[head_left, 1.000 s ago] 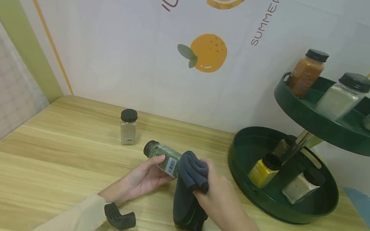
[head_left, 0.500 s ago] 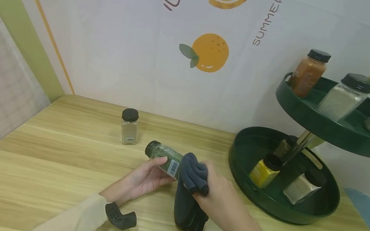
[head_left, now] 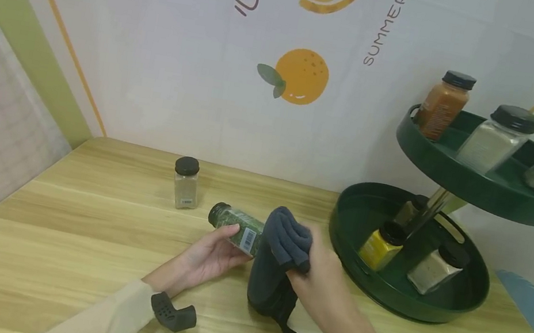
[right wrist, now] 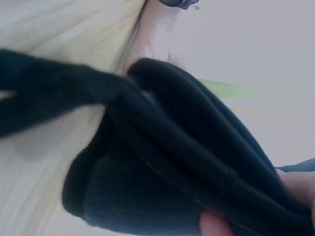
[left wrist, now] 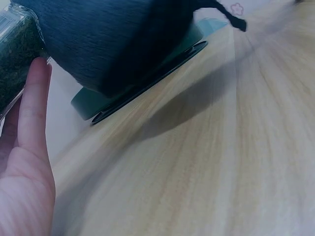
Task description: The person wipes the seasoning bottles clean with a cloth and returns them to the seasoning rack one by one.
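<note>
My left hand (head_left: 207,259) grips a clear jar of green dried herbs (head_left: 238,227), tilted on its side with its black lid to the left. A barcode label faces up beside my thumb. In the left wrist view the jar (left wrist: 22,59) rests against my straight fingers. With my right hand (head_left: 326,272) I hold a folded dark blue-grey cloth (head_left: 265,285) over the jar's base, hiding that end. The cloth hangs toward the table with a loop at its lower corner. Close up in the right wrist view, my fingertips (right wrist: 215,225) pinch the bunched cloth (right wrist: 142,191).
A small black-lidded jar of pale powder (head_left: 186,186) stands behind my left hand on the wooden table (head_left: 78,230). At right, a green two-tier rack (head_left: 432,315) carries several spice jars on both trays. A printed white curtain (head_left: 184,60) hangs behind the table.
My right hand has shifted slightly up and right with the cloth, whose lower part now hangs differently, its loop showing. The left hand and herb jar stay about where they were.
</note>
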A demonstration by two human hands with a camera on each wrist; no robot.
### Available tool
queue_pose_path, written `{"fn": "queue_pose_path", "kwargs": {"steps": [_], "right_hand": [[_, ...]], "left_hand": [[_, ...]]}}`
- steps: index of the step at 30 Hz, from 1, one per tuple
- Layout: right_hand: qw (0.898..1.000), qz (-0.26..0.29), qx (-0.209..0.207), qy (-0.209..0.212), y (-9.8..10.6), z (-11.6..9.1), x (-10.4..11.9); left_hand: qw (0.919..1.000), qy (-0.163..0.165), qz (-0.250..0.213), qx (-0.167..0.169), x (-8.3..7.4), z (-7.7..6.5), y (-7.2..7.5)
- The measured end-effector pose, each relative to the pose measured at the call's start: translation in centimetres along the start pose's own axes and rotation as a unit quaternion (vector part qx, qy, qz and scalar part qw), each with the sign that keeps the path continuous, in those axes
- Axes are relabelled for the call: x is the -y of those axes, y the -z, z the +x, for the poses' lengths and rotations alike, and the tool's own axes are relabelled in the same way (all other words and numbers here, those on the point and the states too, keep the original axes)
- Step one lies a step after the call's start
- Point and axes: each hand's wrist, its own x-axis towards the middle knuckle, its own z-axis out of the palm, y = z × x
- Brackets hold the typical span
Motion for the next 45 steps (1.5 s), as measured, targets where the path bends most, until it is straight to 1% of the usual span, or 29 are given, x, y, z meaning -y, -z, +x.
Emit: {"fn": "queue_pose_path", "kwargs": {"steps": [1,3,5,8,11,13,16,20,22,23,25,29,32,35,37,40,45], "right_hand": [[1.0,-0.001,-0.008,0.006,0.03,-0.03,-0.04],[1.0,-0.007,-0.005,0.007,0.05,-0.04,-0.09],[0.999,-0.036,0.018,0.01,-0.01,-0.04,-0.12],[0.994,-0.085,0.06,0.014,-0.2,-0.03,-0.17],[0.99,-0.111,0.079,0.023,-0.33,-0.09,-0.25],[0.991,-0.106,0.076,0.022,-0.36,-0.14,-0.28],[0.995,-0.076,0.064,0.011,-0.37,-0.14,-0.28],[0.999,-0.03,0.014,0.015,-0.24,-0.13,-0.23],[0.999,-0.021,-0.009,0.025,-0.12,-0.13,-0.2],[0.999,-0.02,-0.013,0.027,-0.07,-0.12,-0.18],[0.999,-0.026,-0.003,0.019,0.01,-0.09,-0.14],[0.997,-0.064,0.043,0.006,0.01,-0.05,-0.07],[0.993,-0.097,0.06,0.02,-0.05,-0.07,-0.07],[0.991,-0.114,0.064,0.034,-0.12,-0.07,-0.07],[0.991,-0.113,0.064,0.034,-0.14,-0.07,-0.02],[0.994,-0.09,0.053,0.023,-0.17,-0.07,0.03],[0.999,-0.04,0.003,0.016,-0.08,-0.11,0.03]], "left_hand": [[1.0,0.001,0.0,-0.001,-0.01,0.02,-0.01],[1.0,0.001,-0.003,-0.003,-0.02,0.06,-0.02],[1.0,0.002,-0.004,-0.005,-0.03,0.1,-0.02],[1.0,0.0,-0.005,-0.007,-0.06,0.12,-0.03],[0.9999,-0.002,-0.007,-0.007,-0.07,0.1,-0.05],[0.9999,-0.002,-0.011,-0.007,-0.05,0.1,-0.05],[0.9998,0.0,-0.017,-0.008,0.0,0.13,-0.02],[0.9998,0.003,-0.021,-0.004,0.02,0.2,-0.04],[0.9997,0.005,-0.022,0.0,0.02,0.22,-0.07],[0.9998,0.006,-0.021,0.002,0.02,0.23,-0.08],[0.9998,0.007,-0.018,0.006,0.02,0.23,-0.07],[0.9999,0.008,-0.012,0.007,0.0,0.14,-0.01],[0.9999,0.009,-0.01,0.005,-0.03,0.03,-0.01],[1.0,0.007,-0.005,0.003,-0.04,-0.06,0.0],[1.0,0.006,-0.002,0.003,-0.03,-0.08,0.05],[1.0,0.004,-0.005,0.003,-0.02,-0.07,0.08],[0.9999,0.005,-0.016,0.005,-0.01,0.03,0.04]]}}
